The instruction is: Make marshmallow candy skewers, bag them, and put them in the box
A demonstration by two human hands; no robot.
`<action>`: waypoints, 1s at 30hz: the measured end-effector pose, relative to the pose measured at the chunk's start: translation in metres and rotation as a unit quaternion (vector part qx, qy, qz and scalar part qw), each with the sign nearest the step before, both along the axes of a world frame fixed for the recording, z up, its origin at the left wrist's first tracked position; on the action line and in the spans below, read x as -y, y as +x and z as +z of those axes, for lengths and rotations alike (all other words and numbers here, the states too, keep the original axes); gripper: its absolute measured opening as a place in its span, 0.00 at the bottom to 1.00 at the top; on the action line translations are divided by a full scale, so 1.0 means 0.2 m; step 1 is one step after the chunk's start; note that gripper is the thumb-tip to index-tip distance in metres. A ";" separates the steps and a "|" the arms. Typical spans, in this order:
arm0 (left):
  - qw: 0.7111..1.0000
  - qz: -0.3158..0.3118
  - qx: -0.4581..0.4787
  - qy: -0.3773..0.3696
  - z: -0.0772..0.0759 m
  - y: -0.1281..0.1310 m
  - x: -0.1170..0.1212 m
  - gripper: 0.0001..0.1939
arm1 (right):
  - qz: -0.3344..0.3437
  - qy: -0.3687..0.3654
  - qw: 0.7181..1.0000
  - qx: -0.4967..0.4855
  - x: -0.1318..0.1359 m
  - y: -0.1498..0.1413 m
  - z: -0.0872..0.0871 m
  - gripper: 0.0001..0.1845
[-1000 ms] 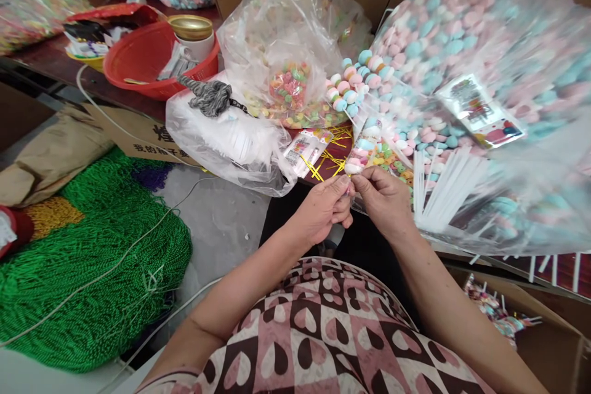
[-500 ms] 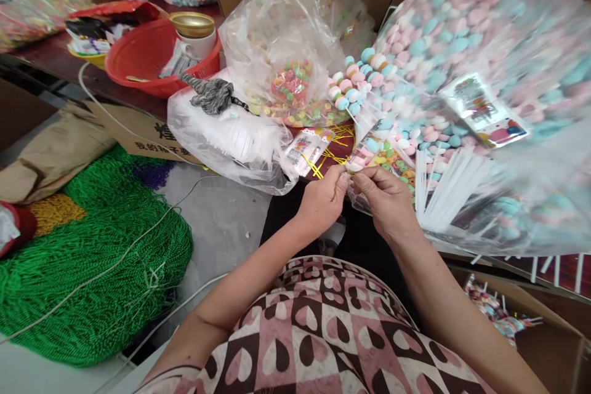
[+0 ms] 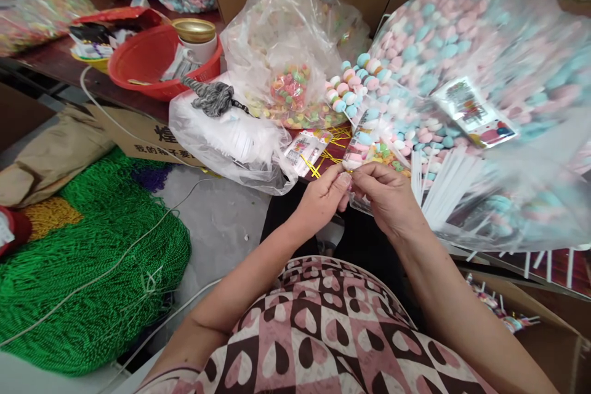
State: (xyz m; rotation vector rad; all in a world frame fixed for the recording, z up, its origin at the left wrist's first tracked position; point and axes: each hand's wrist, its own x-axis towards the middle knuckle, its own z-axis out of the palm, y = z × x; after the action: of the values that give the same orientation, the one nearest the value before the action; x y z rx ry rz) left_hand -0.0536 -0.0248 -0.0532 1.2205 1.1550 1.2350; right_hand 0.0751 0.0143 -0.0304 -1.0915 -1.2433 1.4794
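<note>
Just beyond the grip, a candy-filled wrapper (image 3: 362, 140) is leaning away from the person; the left hand (image 3: 319, 202) and right hand (image 3: 392, 198) are pinching narrowly at its near end, fingertips close together; a yellow bit is showing there, so the current step is probably closing the neck; exact contact is being hidden by fingers; yellow ties (image 3: 314, 167) are lying left of the grip, white sticks (image 3: 444, 188) are sitting right; any next move is calling for steady pinching, small finger turns, no crushing.
</note>
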 end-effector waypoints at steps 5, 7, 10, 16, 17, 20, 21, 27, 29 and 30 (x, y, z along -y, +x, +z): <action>0.991 0.002 0.124 0.057 0.13 -0.09 -0.06 0.22 | 0.062 0.037 0.995 0.068 0.04 0.02 0.04 0.09; 0.982 -0.027 0.167 0.085 0.21 -0.11 -0.05 0.23 | 0.073 0.048 0.992 0.087 0.03 0.02 0.06 0.09; 0.981 -0.047 0.131 0.135 0.32 -0.10 0.02 0.25 | 0.045 0.092 0.991 0.090 -0.04 0.02 0.12 0.09; 0.994 -0.057 -0.001 0.095 0.27 -0.06 0.05 0.28 | -0.096 0.277 0.942 0.165 -0.06 0.00 0.29 0.06; 0.997 -0.055 0.021 0.049 0.24 -0.06 0.02 0.31 | -0.095 0.307 0.930 0.180 -0.04 -0.01 0.30 0.06; 0.991 -0.004 0.134 -0.030 0.23 -0.10 -0.05 0.40 | -0.047 0.352 0.908 0.224 0.04 -0.01 0.28 0.06; 0.987 0.018 0.156 -0.038 0.25 -0.11 -0.06 0.41 | -0.026 0.350 0.906 0.236 0.05 -0.01 0.26 0.06; 0.995 -0.030 0.087 -0.045 0.28 -0.14 0.01 0.33 | -0.040 0.331 0.904 0.266 -0.01 0.02 0.17 0.07; 0.997 -0.044 0.038 -0.059 0.23 -0.12 0.02 0.32 | -0.067 0.350 0.895 0.268 -0.02 0.02 0.18 0.07; 0.996 -0.047 0.032 -0.070 0.19 -0.11 0.02 0.32 | -0.069 0.360 0.892 0.266 -0.01 0.01 0.18 0.08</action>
State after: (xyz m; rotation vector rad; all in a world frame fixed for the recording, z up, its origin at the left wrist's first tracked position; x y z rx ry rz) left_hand -0.0757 -0.0284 -0.0142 1.1104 1.1068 1.0969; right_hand 0.0773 0.0165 0.0054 -1.0465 -1.8450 0.5011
